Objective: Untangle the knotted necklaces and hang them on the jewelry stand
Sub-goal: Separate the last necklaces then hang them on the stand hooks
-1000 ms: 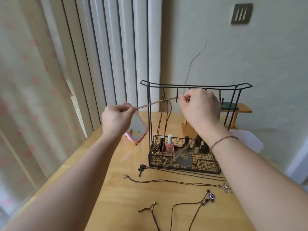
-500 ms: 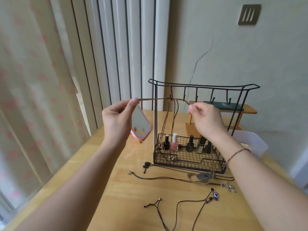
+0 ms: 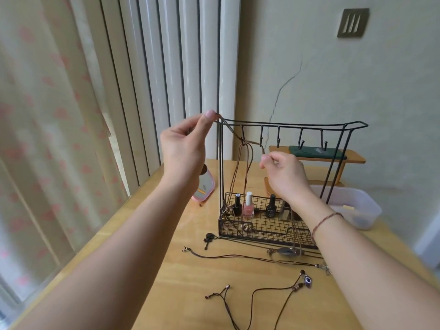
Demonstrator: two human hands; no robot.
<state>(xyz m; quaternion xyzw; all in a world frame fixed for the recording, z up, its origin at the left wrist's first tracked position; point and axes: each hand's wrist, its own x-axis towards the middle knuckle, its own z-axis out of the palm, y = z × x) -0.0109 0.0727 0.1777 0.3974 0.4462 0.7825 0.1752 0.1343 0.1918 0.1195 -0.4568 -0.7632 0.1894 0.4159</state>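
Observation:
A black wire jewelry stand (image 3: 292, 126) with a row of hooks stands on the wooden table (image 3: 190, 277). A brown cord necklace (image 3: 247, 163) hangs from its leftmost hook down into the stand's basket. My left hand (image 3: 183, 148) pinches one end of a tan cord (image 3: 229, 128) at the stand's top left corner. My right hand (image 3: 283, 175) pinches the other end just right of that hook. That cord's grey disc pendant (image 3: 284, 252) lies in front of the basket. Two more dark cord necklaces (image 3: 238, 256) lie on the table nearer to me.
Nail polish bottles (image 3: 248, 207) stand in the basket. A pink mirror (image 3: 204, 189) leans left of the stand. Behind it are a small wooden shelf (image 3: 352, 157) and a clear plastic tub (image 3: 364, 206). Curtains and white slats fill the left side.
My left hand has risen to the stand's top corner with its cord end. My right hand has dropped below the hooks, and the grey pendant has gone from the basket front to the table.

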